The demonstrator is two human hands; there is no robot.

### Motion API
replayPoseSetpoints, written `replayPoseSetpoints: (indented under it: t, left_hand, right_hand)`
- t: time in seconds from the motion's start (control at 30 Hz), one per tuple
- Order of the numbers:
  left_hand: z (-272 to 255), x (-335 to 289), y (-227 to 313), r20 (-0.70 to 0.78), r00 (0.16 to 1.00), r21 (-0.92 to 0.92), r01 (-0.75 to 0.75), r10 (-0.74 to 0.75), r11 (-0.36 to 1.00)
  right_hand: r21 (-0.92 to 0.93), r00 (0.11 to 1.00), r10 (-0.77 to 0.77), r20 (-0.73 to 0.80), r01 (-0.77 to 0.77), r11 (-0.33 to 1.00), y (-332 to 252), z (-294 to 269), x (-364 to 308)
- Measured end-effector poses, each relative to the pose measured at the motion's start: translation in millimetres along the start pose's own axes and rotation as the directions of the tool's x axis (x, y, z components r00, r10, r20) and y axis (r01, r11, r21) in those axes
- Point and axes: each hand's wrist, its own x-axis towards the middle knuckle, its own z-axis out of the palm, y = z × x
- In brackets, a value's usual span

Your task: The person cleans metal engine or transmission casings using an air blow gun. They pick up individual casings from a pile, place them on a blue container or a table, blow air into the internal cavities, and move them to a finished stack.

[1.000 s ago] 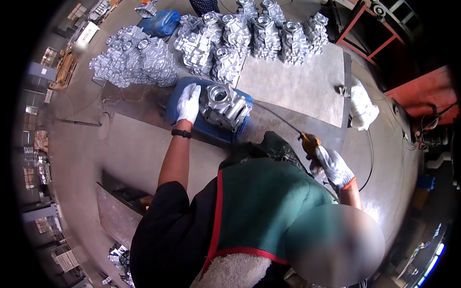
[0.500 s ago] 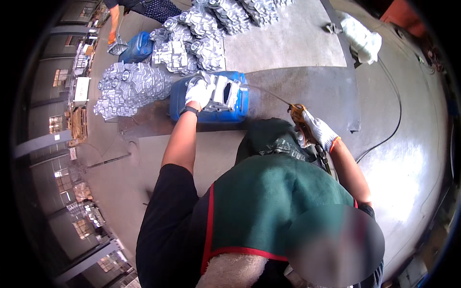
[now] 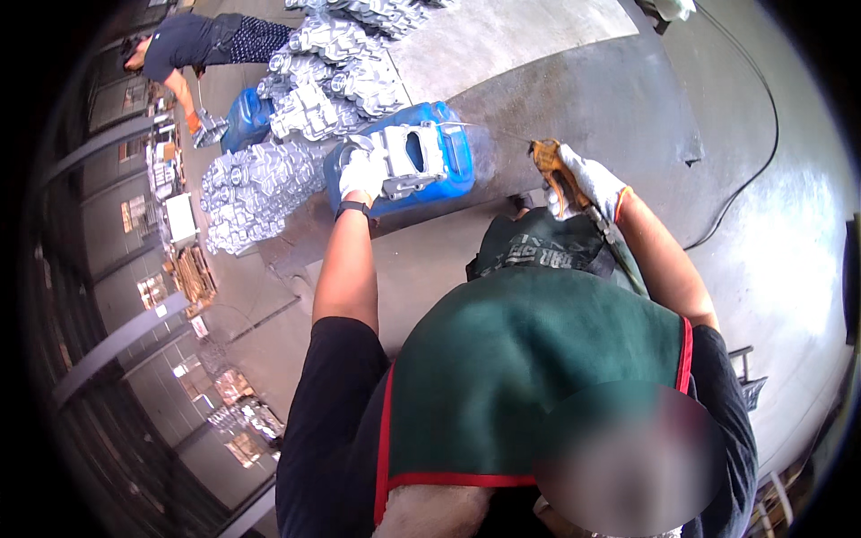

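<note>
My left hand (image 3: 360, 172), in a white glove, grips the left end of a silver metal casting (image 3: 396, 145). The casting lies on a blue plastic drum (image 3: 460, 161) on its side, with its dark opening facing up. Off to the right, my gloved right hand (image 3: 594, 182) is wrapped round an orange air tool (image 3: 545, 160). A thin rod reaches from the tool's front toward the casting's right side; whether its tip touches cannot be made out. A hose (image 3: 628, 260) runs back from the tool beside my green apron (image 3: 538, 359).
Stacked silver castings (image 3: 260, 193) stand left of the drum, with more castings (image 3: 363, 85) beyond. At the far left a co-worker (image 3: 193, 45) bends over another blue drum (image 3: 247, 119), one orange-gloved hand at a casting. A black hose (image 3: 762, 166) curves over the floor at right.
The whole view has turned, bringing more of the co-worker into sight. The casting still sits on the drum under my left hand, and my right hand still holds the air tool.
</note>
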Motion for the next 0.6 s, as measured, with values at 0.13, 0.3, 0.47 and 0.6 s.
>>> replayPoseSetpoints:
  t: [0.13, 0.3, 0.47, 0.6]
  left_hand:
    - [-2.2, 2.0, 5.2, 0.034, 0.999, 0.026, 0.015, -0.015, 1.0]
    - [-4.3, -3.1, 8.1, 0.024, 0.999, 0.031, 0.03, -0.03, 0.999]
    - [-4.4, -4.3, 6.4, 0.022, 1.0, 0.021, 0.013, -0.013, 1.0]
    - [-4.0, -3.5, 7.0, 0.022, 0.999, 0.047, 0.027, -0.028, 0.999]
  right_hand:
    - [-0.027, 0.997, -0.069, -0.02, 0.069, 0.997, -4.1, -4.6, 13.1]
    - [0.097, 0.995, 0.054, 0.083, -0.062, 0.993, -2.8, -2.0, 22.4]
    - [0.145, 0.981, 0.068, 0.18, -0.094, 0.985, 5.9, -7.1, 40.3]
    - [0.099, 0.983, 0.049, 0.178, -0.068, 0.993, 7.5, -6.0, 41.7]
